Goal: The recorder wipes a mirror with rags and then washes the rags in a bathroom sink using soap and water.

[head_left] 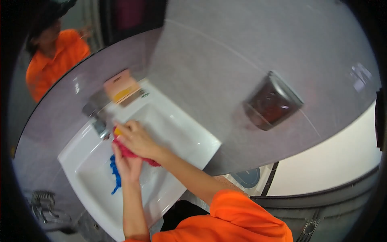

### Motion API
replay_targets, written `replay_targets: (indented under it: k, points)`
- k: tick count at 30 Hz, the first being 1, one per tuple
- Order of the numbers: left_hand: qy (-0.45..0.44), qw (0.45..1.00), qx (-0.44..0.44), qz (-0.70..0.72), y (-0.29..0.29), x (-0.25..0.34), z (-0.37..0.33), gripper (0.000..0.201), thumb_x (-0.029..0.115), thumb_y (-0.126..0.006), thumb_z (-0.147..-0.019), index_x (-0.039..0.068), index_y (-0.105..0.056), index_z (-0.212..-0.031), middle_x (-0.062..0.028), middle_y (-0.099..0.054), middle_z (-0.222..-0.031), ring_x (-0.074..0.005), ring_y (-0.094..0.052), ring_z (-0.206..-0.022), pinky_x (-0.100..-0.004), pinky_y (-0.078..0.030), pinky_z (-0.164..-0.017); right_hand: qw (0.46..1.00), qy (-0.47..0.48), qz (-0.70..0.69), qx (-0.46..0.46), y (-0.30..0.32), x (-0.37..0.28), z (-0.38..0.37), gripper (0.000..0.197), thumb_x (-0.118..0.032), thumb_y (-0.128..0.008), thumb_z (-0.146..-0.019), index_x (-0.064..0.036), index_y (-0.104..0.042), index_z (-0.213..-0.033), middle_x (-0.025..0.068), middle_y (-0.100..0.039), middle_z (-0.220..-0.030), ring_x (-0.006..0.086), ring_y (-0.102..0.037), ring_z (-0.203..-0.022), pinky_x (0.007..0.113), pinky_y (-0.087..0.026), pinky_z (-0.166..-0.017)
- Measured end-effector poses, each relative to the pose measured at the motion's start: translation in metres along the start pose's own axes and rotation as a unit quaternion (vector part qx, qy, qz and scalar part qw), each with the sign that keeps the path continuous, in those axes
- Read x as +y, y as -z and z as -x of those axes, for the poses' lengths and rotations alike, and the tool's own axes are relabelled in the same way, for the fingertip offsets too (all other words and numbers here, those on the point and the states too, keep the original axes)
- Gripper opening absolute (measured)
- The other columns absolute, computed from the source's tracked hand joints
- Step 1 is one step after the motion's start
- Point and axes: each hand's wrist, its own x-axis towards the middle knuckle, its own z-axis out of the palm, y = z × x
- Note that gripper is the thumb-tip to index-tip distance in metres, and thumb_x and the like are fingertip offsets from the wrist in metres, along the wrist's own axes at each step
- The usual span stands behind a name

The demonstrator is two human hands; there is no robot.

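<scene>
Two bare hands of yours appear in the head view, together above the white sink (169, 139). Your left hand (130, 166) is turned with its palm upward and supports a crumpled red cloth (125, 151) from below. Your right hand (139, 141) lies over the same cloth, so both hands are grasping it, one against the other. How firmly they press, I cannot tell. One end of the cloth comes out below your right wrist. Near the right fingers shows a small yellow piece (117, 131); whether it belongs to the cloth, I cannot tell.

Inside the basin, just beside your left hand, lies a thin, ragged blue thing (115, 174). The metal faucet (100, 126) stands at the back of the sink, near your fingertips and to the left of them. Behind the basin, close to the wall, there is a pinkish box (119, 84) with a yellow-orange part at its front.

Farther to the right, well apart from your hands, a dark, shiny dispenser (271, 104) is fixed on the grey wall (213, 60). At the lower left you can see a metal fitting with a coiled part (43, 201), somewhat blurred. At the upper left appears a person in orange (56, 60).
</scene>
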Motion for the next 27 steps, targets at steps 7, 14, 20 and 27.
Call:
replay_targets:
  k: [7,14,20,27]
  points:
    - [0.009,0.999,-0.005,0.039,-0.031,-0.002,0.01,0.047,0.04,-0.041,-0.091,0.01,-0.04,-0.127,-0.0085,-0.041,-0.131,-0.025,-0.036,-0.122,-0.0427,-0.026,-0.103,0.992,-0.078,-0.1,-0.017,0.009,-0.016,0.002,0.04,-0.032,-0.041,-0.089,-0.0125,-0.039,-0.124,0.0145,-0.045,-0.114,0.0334,-0.044,-0.109,0.041,-0.037,-0.091]
    - [-0.002,0.999,-0.049,-0.019,0.015,0.021,0.0,0.038,0.036,-0.042,-0.091,0.011,-0.047,-0.119,-0.0075,-0.049,-0.121,-0.0227,-0.044,-0.114,-0.0378,-0.032,-0.1,0.991,0.09,0.036,0.096,-0.012,-0.039,0.026,0.036,-0.024,-0.051,-0.082,-0.0076,-0.049,-0.114,0.0157,-0.043,-0.121,0.0325,-0.045,-0.109,0.042,-0.036,-0.092]
    - [-0.018,0.998,0.02,-0.064,-0.024,-0.001,0.008,0.038,0.031,-0.043,-0.091,0.008,-0.045,-0.122,-0.0072,-0.047,-0.126,-0.0227,-0.043,-0.116,-0.0379,-0.032,-0.1,0.98,-0.087,-0.157,0.09,-0.016,0.009,-0.014,0.033,-0.029,-0.038,-0.092,-0.0029,-0.047,-0.111,0.0169,-0.048,-0.11,0.033,-0.045,-0.105,0.039,-0.035,-0.094]
    - [-0.023,0.999,0.02,0.036,-0.015,0.008,0.012,0.042,0.033,-0.044,-0.091,0.005,-0.043,-0.122,-0.0075,-0.047,-0.125,-0.0215,-0.044,-0.116,-0.037,-0.033,-0.099,0.664,-0.318,-0.624,0.262,0.0,-0.002,0.004,0.04,-0.034,-0.042,-0.092,-0.0059,-0.038,-0.12,0.0103,-0.048,-0.099,0.0189,-0.048,-0.097,0.031,-0.042,-0.084]
